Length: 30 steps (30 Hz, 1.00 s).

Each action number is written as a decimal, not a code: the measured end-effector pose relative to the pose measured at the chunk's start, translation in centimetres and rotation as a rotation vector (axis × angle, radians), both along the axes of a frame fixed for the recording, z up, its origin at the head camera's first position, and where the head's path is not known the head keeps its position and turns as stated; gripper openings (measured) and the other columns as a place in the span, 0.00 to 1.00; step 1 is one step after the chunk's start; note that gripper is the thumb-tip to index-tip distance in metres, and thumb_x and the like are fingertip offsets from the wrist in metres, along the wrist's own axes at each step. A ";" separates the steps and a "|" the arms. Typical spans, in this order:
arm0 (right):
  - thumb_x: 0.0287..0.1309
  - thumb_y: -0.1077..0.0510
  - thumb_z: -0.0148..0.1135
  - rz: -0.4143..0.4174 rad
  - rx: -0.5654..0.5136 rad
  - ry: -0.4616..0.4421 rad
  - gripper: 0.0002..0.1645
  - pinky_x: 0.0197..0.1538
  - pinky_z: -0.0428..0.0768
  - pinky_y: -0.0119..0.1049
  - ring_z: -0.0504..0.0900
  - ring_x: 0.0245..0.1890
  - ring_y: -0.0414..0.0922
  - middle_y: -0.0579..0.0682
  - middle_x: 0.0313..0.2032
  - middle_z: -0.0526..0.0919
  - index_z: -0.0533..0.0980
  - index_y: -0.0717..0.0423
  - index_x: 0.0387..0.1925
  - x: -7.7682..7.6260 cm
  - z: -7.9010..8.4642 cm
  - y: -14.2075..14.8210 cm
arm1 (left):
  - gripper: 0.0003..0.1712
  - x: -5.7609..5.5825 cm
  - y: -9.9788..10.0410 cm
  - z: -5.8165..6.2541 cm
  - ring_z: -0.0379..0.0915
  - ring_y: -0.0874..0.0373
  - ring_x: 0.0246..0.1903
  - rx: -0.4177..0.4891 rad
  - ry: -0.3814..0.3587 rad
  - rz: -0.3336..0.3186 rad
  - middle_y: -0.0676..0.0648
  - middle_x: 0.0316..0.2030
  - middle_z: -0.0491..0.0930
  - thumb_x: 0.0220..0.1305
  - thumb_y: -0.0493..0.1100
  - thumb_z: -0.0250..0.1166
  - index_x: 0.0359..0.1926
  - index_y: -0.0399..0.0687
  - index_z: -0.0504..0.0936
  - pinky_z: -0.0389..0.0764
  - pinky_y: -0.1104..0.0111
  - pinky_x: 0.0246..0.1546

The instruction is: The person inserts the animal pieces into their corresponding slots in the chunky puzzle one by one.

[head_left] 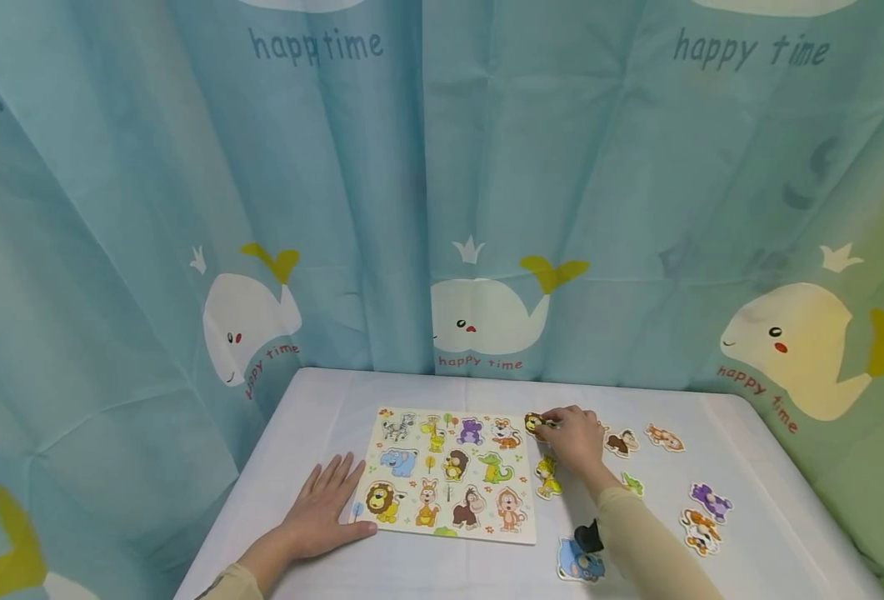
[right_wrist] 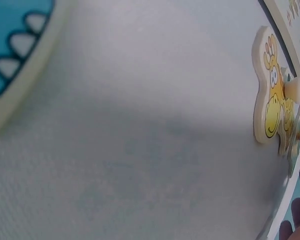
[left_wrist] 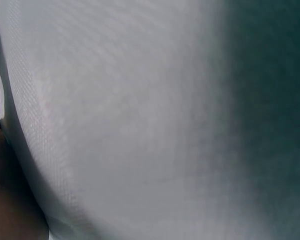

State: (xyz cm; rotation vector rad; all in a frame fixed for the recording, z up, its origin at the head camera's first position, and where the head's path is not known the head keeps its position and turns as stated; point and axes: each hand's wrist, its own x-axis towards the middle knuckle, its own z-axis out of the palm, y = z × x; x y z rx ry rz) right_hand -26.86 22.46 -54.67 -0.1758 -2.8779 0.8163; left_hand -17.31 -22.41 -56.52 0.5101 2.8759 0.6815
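A flat animal puzzle board (head_left: 442, 518), printed with a zebra, giraffe, elephant and other animals, lies on the white table. My left hand (head_left: 325, 512) rests with spread fingers at its left edge, the thumb along the lower left corner. Beyond the board's upper right corner, my right hand (head_left: 576, 437) pinches a lion piece (head_left: 533, 423) by its knob. Just below that hand lies a giraffe piece (head_left: 547, 477), its wooden knob (right_wrist: 294, 90) showing in the right wrist view. Only a dark part of the left hand (left_wrist: 12, 195) enters the left wrist view.
Right of the board lie loose pieces: a gorilla (head_left: 621, 442), monkey (head_left: 665, 437), crocodile (head_left: 632, 483), purple hippo (head_left: 711, 502), tiger (head_left: 701, 531) and blue elephant (head_left: 580, 561). A blue whale-print curtain (head_left: 382, 208) hangs behind the table (head_left: 262, 492).
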 end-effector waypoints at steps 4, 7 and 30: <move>0.61 0.46 0.71 -0.016 -0.015 -0.020 0.17 0.57 0.68 0.63 0.72 0.53 0.61 0.58 0.49 0.82 0.87 0.54 0.44 0.0 -0.1 0.1 | 0.62 0.0 0.1 0.4 0.36 0.38 0.79 -0.001 -0.016 0.001 0.36 0.79 0.49 0.57 0.77 0.63 0.80 0.42 0.57 0.30 0.41 0.76; 0.60 0.47 0.72 -0.014 -0.027 -0.018 0.17 0.57 0.68 0.63 0.73 0.52 0.61 0.58 0.48 0.82 0.87 0.54 0.43 -0.1 -0.1 0.3 | 0.63 0.0 0.2 0.8 0.36 0.38 0.79 -0.023 -0.023 0.003 0.36 0.80 0.48 0.57 0.77 0.64 0.80 0.42 0.57 0.31 0.41 0.76; 0.60 0.48 0.73 -0.039 -0.050 -0.030 0.14 0.57 0.65 0.61 0.72 0.50 0.60 0.57 0.47 0.81 0.88 0.53 0.40 -0.5 -0.7 0.1 | 0.64 -0.2 0.4 0.9 0.34 0.41 0.80 -0.071 -0.071 0.019 0.40 0.81 0.46 0.56 0.79 0.62 0.81 0.47 0.55 0.32 0.42 0.76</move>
